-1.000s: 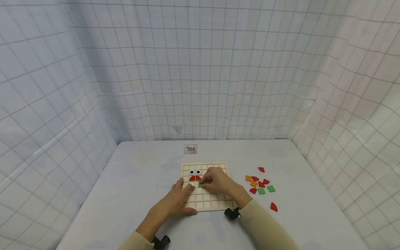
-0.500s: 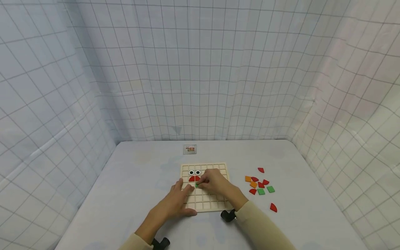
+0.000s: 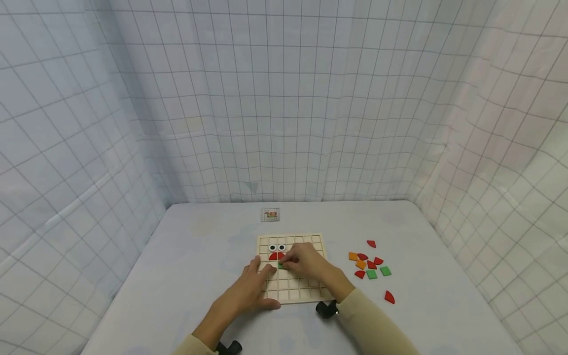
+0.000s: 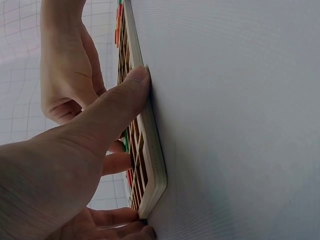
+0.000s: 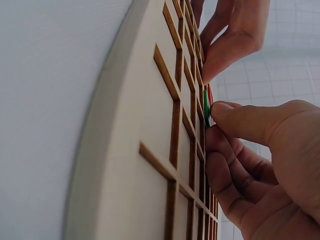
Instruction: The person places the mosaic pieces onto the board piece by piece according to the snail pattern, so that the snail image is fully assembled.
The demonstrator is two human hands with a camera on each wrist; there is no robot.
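Observation:
A wooden grid board (image 3: 294,296) lies on the white table. Two round eye tiles (image 3: 277,248) sit in its upper left cells, with two red quarter-circle tiles (image 3: 273,257) right below. My right hand (image 3: 307,261) pinches a green square tile (image 5: 206,107) between thumb and fingers, low over the cells under the red pair. Spread across the board's lower left corner, my left hand (image 3: 250,288) touches the near edge with its thumb (image 4: 136,75). Its index finger reaches onto the grid; other fingertips lie at the left edge. The right fingers partly hide the green tile.
To the right of the board lie loose tiles: several red quarter-circles (image 3: 389,297), two orange squares (image 3: 353,256) and two green squares (image 3: 385,271). Behind the board is a small picture card (image 3: 270,214). Grid-patterned white curtains (image 3: 284,123) enclose the table's back and sides.
The right hand has shifted slightly left with the green tile, bringing it under the red pair. The left hand stays at the board's corner. Loose tiles are unchanged.

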